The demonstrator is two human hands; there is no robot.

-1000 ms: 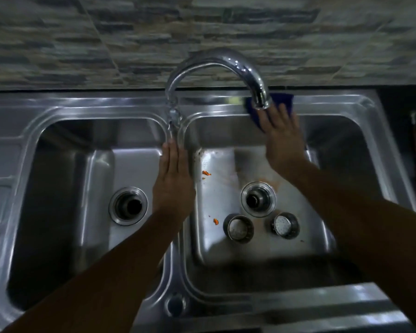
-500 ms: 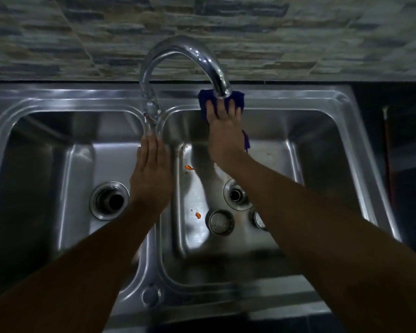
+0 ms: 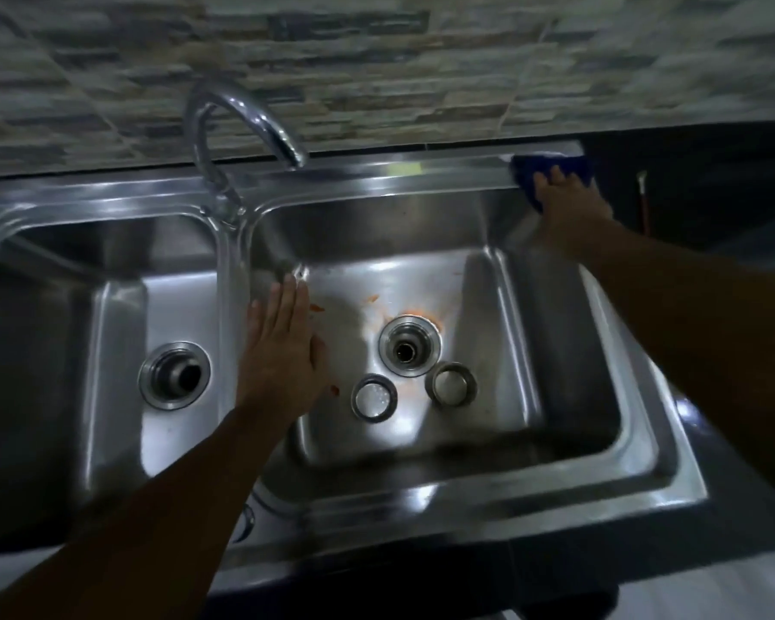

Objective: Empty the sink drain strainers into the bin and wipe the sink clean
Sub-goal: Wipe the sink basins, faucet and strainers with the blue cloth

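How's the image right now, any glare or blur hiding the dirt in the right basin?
Head view: dim overall, with glare on the right basin floor beside the left strainer; head view: the tiled wall is motion-blurred and the sink rim bows from the wide lens; head view: orange residue by the drain is readable.

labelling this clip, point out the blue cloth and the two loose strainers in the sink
blue cloth [image 3: 551, 162], head view, on its upper edge
left strainer [image 3: 373, 399], head view, on its perforated bottom
right strainer [image 3: 451, 383], head view, on its inner bottom
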